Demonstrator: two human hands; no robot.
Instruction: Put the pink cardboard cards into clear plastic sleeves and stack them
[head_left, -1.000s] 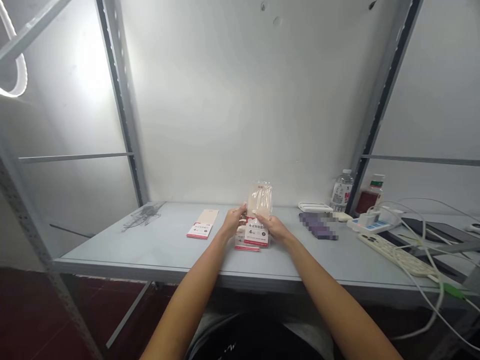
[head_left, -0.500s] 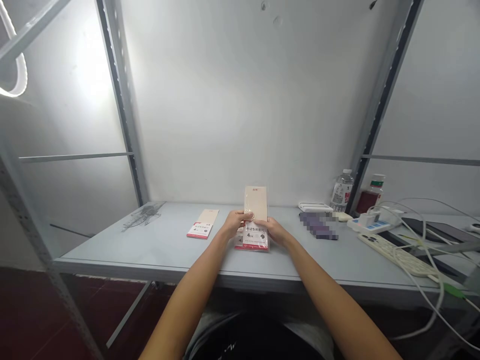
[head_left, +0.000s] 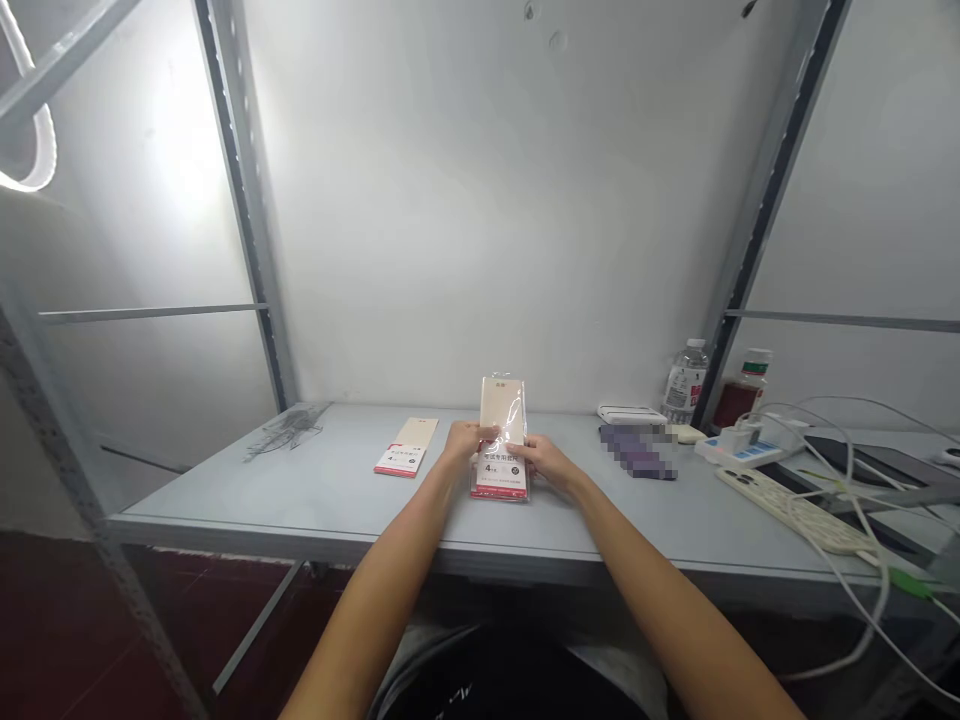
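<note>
Between my two hands is a plastic-wrapped ruler set packet (head_left: 503, 405), cream above and white below with a red bottom strip and a large 4. It stands near upright over the desk. My left hand (head_left: 462, 441) is closed on its left edge, the thumb across the front. On the opposite edge, my right hand (head_left: 551, 461) pinches it, the thumb also in front. Whether another packet lies directly behind it is hidden. A matching packet (head_left: 406, 448) lies flat on the desk to the left of my left hand.
The grey desk (head_left: 315, 500) meets a white wall. Tangled dark strands (head_left: 285, 430) lie at its left. Toward the right are a purple pixelated item (head_left: 637, 455), a water bottle (head_left: 685, 385), a red-liquid bottle (head_left: 739, 392), a power strip (head_left: 795, 510) and loose white cables.
The held packet has shifted slightly left with both hands. The second packet's corner, visible before at its lower left, is now covered by it. The packet on the left has stayed put.
</note>
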